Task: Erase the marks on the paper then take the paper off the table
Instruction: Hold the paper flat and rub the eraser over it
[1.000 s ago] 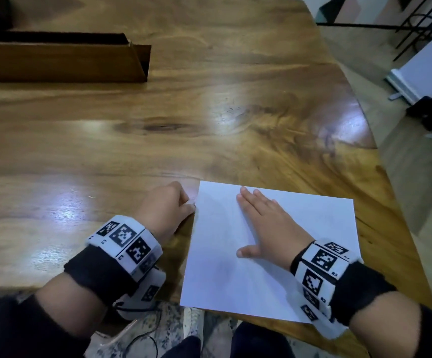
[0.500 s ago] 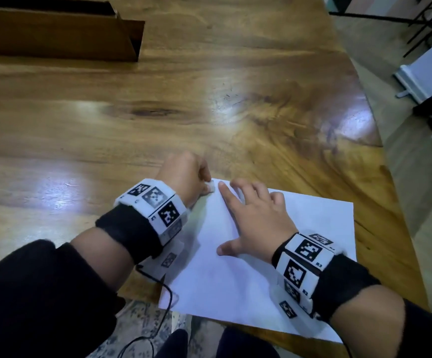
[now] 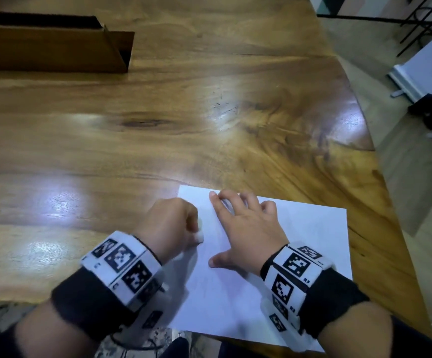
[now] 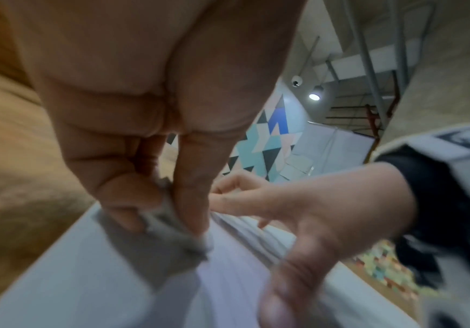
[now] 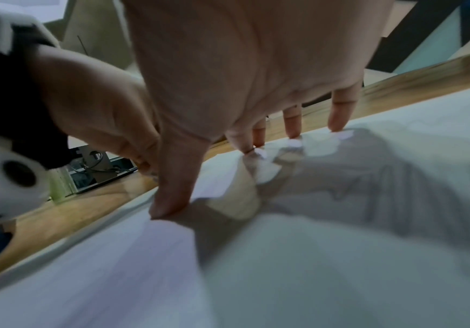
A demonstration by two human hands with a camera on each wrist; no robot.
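Since the earlier frame, the left hand (image 3: 169, 223) has carried the eraser (image 3: 198, 236) onto the paper (image 3: 310, 239), pinching it. The right hand (image 3: 245, 231) presses the paper with spread fingers. Erasing step in hand; the next move calls for short strokes, paper held at the table (image 3: 209, 112) edge.

From head height we look forward and down over the wooden surface (image 3: 209, 125), both hands at the bottom of the frame. Our left wrist view sits very close behind the left hand (image 4: 149, 133), facing along its fingers; our right wrist view likewise behind the right hand (image 5: 256, 77). All three share the paper (image 3: 313, 241).
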